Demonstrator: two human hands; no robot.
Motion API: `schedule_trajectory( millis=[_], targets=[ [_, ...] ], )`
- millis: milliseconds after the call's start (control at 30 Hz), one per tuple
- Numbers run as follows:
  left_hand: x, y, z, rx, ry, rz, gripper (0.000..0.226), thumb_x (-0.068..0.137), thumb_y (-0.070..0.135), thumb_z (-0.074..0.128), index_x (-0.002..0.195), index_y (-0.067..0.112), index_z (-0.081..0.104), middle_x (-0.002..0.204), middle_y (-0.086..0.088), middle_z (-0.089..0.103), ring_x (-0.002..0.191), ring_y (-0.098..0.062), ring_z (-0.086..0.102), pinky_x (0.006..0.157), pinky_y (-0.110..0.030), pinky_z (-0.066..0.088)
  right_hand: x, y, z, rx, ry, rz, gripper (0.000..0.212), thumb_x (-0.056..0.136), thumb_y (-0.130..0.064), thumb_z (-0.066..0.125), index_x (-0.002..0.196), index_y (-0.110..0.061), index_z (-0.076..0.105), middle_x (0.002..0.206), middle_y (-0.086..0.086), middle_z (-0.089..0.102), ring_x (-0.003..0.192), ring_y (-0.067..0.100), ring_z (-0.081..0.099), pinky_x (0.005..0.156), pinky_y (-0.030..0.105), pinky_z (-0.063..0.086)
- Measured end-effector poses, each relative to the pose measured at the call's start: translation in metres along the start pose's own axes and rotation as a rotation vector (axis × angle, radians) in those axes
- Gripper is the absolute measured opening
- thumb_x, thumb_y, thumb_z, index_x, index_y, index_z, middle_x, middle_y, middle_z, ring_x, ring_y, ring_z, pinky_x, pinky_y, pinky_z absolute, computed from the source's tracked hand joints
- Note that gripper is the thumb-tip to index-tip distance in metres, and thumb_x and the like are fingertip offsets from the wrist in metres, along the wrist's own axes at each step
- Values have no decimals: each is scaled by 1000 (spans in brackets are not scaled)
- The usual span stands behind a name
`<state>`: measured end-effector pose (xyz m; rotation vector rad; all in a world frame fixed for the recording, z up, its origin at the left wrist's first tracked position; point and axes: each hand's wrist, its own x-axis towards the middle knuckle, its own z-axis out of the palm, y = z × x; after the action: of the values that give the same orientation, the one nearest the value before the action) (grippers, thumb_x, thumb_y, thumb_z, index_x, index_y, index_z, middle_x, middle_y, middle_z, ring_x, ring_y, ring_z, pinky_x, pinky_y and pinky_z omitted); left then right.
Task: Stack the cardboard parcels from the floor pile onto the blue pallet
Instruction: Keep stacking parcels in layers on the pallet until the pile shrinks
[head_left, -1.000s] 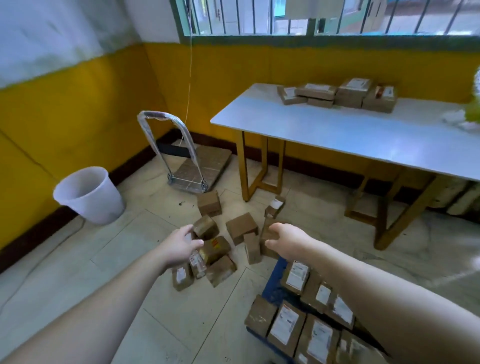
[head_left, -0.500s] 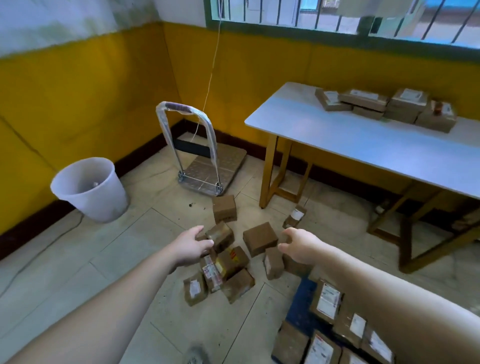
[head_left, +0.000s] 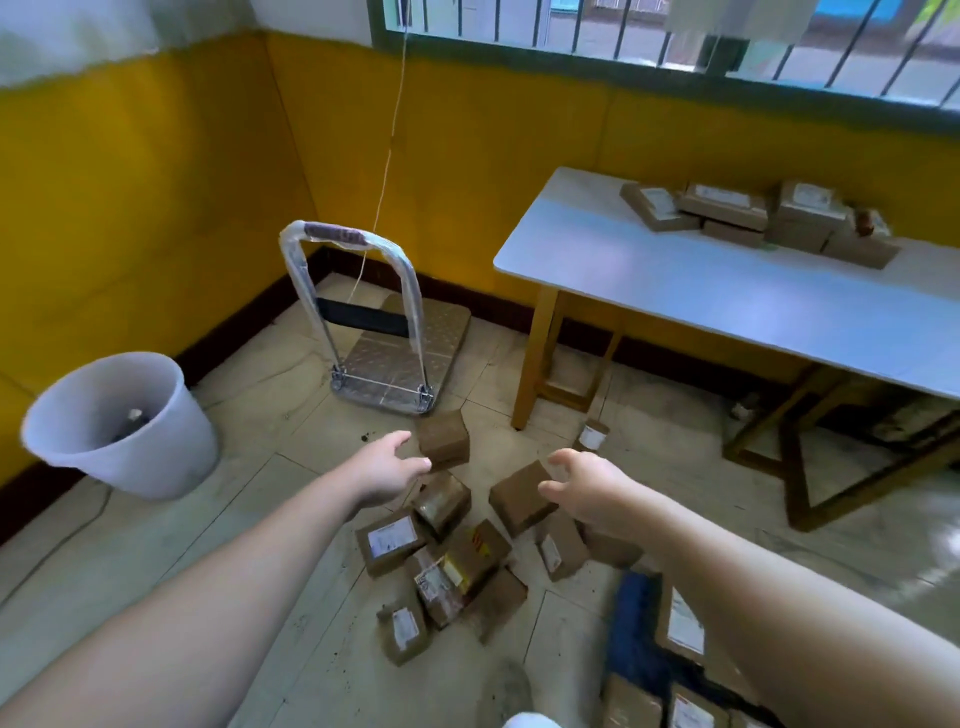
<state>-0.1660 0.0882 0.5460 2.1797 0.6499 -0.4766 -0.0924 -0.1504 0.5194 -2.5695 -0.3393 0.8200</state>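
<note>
A white bucket (head_left: 119, 421) is seen far to the left of the left hand (head_left: 387, 467), against the yellow wall. The left hand is stretched forward over the floor with the fingers straight and apart from the thumb, and nothing is held in it. Just beyond its fingertips a plain brown box (head_left: 443, 439) is standing on the tiles; whether it is touched cannot be told. Further beyond this hand a metal hand cart (head_left: 400, 358) is parked near the corner, and a thin cord (head_left: 387, 156) is hung down in front of it.

Between the two hands, and nearer to the person, the floor pile (head_left: 452, 566) of cardboard parcels is spread out. Several carry white labels and some are leaned on each other.

The right hand (head_left: 587, 488) is held out with the fingers loosely bent and spread, and nothing is gripped by it. A brown parcel (head_left: 517, 499) is lying just to the left of this hand and is partly hidden by it. A small labelled box (head_left: 593, 434) is seen just beyond its fingers.

Nearer to the person than the right hand, beside the forearm, the blue pallet (head_left: 631, 634) is found, with labelled parcels (head_left: 683, 623) already laid on it. To the right of this hand and further away, a white table (head_left: 701, 296) on wooden legs is placed along the wall, and more boxes (head_left: 748, 218) are stacked at its far edge.
</note>
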Motion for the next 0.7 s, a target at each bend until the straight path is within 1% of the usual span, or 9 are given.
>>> schedule_trajectory(
  millis=[167, 267, 300, 367, 467, 533, 567, 633, 700],
  targets=[
    [42, 23, -24, 39, 10, 23, 62, 95, 34, 55, 150, 21, 29, 154, -7, 32, 137, -26, 36, 109, -37, 30, 47, -15, -24, 11, 20, -15, 57, 95, -37, 56, 146, -22, 36, 146, 5, 44, 124, 21, 52, 97, 30, 49],
    [70, 36, -45, 67, 34, 25, 62, 95, 34, 55, 150, 20, 29, 154, -9, 31, 137, -27, 35, 108, -34, 30, 77, -27, -40, 34, 43, -28, 57, 95, -38, 57, 145, -22, 37, 144, 5, 47, 118, 19, 56, 89, 26, 51],
    [79, 39, -51, 71, 45, 26, 62, 95, 34, 55, 149, 20, 29, 154, -9, 31, 137, -27, 36, 108, -34, 31, 85, -32, -46, 33, 48, -34, 57, 95, -38, 57, 145, -21, 38, 143, 5, 47, 117, 19, 56, 88, 25, 51],
    [96, 45, -61, 72, 61, 28, 63, 94, 35, 55, 149, 20, 29, 154, -9, 31, 137, -27, 35, 108, -35, 31, 100, -39, -55, 27, 43, -44, 56, 96, -38, 56, 146, -20, 38, 143, 5, 48, 118, 20, 56, 88, 26, 49],
    [122, 51, -71, 78, 54, 26, 63, 94, 36, 55, 149, 22, 28, 155, -7, 30, 138, -27, 34, 109, -38, 31, 119, -48, -67, 41, 41, -28, 55, 96, -37, 55, 146, -21, 37, 143, 4, 47, 118, 20, 55, 82, 22, 47],
    [141, 57, -77, 87, 38, 38, 62, 95, 35, 55, 149, 22, 28, 155, -8, 29, 139, -27, 34, 109, -39, 31, 131, -53, -74, 49, 56, -10, 55, 96, -37, 55, 146, -21, 37, 144, 4, 46, 121, 20, 53, 80, 20, 46],
    [152, 60, -80, 96, 28, 48, 62, 95, 34, 54, 149, 22, 28, 155, -8, 29, 139, -28, 34, 109, -39, 31, 138, -55, -77, 49, 64, -1, 55, 96, -37, 55, 146, -21, 38, 145, 3, 45, 123, 20, 52, 81, 20, 46],
    [177, 65, -88, 117, -1, 79, 62, 95, 34, 54, 150, 22, 27, 155, -9, 30, 139, -28, 34, 109, -39, 32, 154, -62, -82, 56, 90, 23, 56, 96, -38, 55, 146, -20, 38, 146, 3, 45, 125, 21, 51, 90, 25, 50],
    [201, 67, -97, 138, -42, 112, 62, 95, 34, 53, 150, 21, 27, 155, -9, 30, 139, -28, 33, 109, -38, 32, 171, -69, -83, 84, 108, 69, 57, 95, -39, 56, 145, -20, 38, 146, 3, 45, 122, 21, 54, 93, 30, 53]
  ],
)
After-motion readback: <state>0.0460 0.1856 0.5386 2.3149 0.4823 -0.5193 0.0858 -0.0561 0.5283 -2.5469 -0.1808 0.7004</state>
